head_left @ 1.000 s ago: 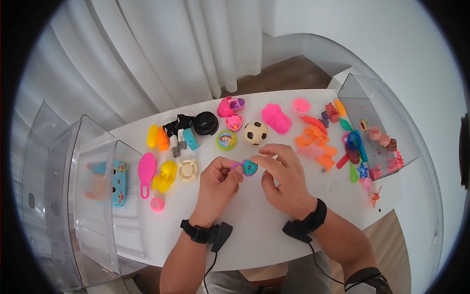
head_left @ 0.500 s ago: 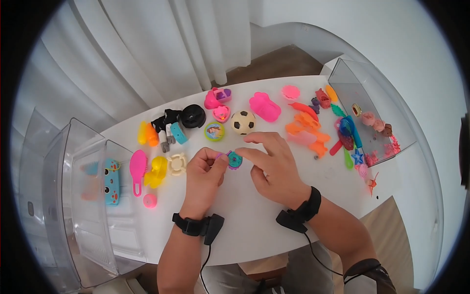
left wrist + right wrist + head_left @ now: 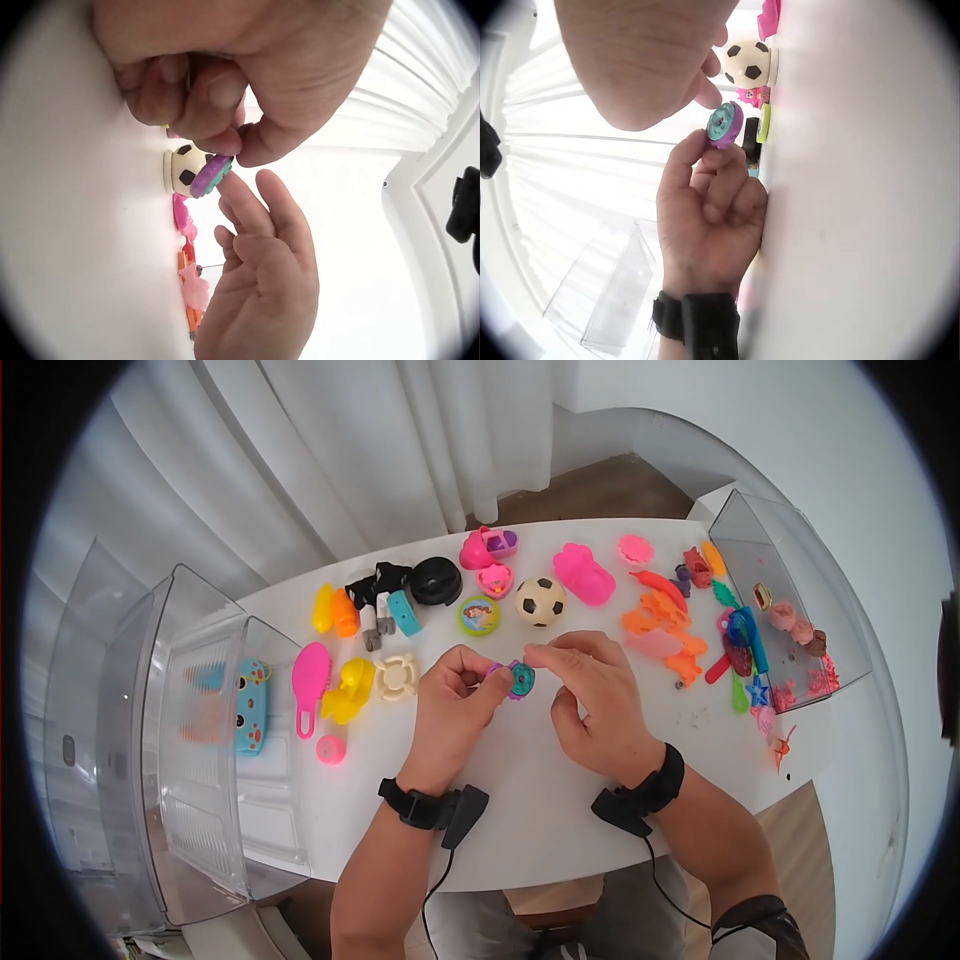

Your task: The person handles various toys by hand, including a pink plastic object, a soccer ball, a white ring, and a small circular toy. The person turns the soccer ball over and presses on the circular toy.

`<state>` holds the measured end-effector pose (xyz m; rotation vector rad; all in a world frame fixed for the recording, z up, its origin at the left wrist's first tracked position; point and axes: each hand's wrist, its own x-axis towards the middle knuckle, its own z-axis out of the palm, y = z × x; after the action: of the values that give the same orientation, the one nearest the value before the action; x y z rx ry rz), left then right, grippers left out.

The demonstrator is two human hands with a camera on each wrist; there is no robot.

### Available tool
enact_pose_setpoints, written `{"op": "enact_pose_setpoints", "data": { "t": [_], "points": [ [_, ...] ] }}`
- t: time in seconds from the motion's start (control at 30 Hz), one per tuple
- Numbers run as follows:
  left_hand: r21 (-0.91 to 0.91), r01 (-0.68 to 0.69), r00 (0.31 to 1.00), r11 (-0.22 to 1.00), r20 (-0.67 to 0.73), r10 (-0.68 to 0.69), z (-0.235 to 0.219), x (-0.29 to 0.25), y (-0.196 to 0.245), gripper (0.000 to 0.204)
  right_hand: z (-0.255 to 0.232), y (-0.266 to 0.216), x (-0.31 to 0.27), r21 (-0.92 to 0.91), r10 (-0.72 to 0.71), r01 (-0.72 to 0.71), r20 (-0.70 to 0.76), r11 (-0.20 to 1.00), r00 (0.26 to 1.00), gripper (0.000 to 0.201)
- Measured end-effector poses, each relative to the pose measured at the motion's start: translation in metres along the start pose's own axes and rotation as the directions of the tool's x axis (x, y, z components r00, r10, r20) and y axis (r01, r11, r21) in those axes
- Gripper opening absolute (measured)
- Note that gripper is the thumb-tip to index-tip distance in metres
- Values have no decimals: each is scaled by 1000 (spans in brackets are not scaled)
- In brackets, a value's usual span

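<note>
My left hand (image 3: 455,700) pinches the edge of a small round toy (image 3: 522,680) between thumb and index finger, over the middle of the white table. In the right wrist view the toy shows a teal, ridged face (image 3: 720,122) with a hole at its centre and a purple rim. My right hand (image 3: 603,710) is beside it, fingers loosely extended and index fingertip right at the teal face in the left wrist view. A toy soccer ball (image 3: 540,602) stands just beyond both hands, next to a round green-rimmed disc (image 3: 479,616).
Left of the hands lie a pink toy brush (image 3: 311,676), a yellow duck (image 3: 349,692) and a cream ring-shaped piece (image 3: 396,677). Clear plastic bins stand at the left (image 3: 200,760) and right (image 3: 770,560). Orange toys (image 3: 665,625) and several colourful pieces lie to the right.
The head view has shifted, moving the whole scene across the frame. My left hand keeps its pinch on the small round toy, while the right index finger stays close to it.
</note>
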<state>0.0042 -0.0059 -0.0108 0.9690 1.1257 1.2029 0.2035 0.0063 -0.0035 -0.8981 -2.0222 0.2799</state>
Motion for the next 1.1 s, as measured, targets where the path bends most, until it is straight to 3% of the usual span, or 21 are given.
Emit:
{"op": "enact_pose_setpoints", "data": {
  "t": [0.43,0.53,0.63,0.8,0.93,1.03,1.1],
  "points": [
    [-34,41,999,999,8,-40,-2,-3,4,7,-4,-4,3,-61,-46,42,-62,997,997,54],
    [-17,40,999,999,4,-40,-1,-2,3,7,-8,-2,1,-92,-18,15,-27,996,999,55],
    [-16,35,999,999,7,-35,-2,-1,1,7,-7,-5,4,-55,15,-20,-81,998,997,54],
    [-29,32,999,999,10,-32,-2,-1,2,7,-6,-3,1,-46,-10,9,-24,999,1000,55],
    [-53,34,999,998,17,-33,-2,-1,3,6,-5,-5,3,-32,28,-30,-64,999,998,56],
    [-37,32,999,999,20,-31,-2,-1,1,6,-6,-6,4,-41,-26,23,-63,999,998,56],
    [-36,32,999,999,22,-31,-3,0,1,6,-8,-5,1,-42,24,-25,-15,999,1000,57]
  ]
}}
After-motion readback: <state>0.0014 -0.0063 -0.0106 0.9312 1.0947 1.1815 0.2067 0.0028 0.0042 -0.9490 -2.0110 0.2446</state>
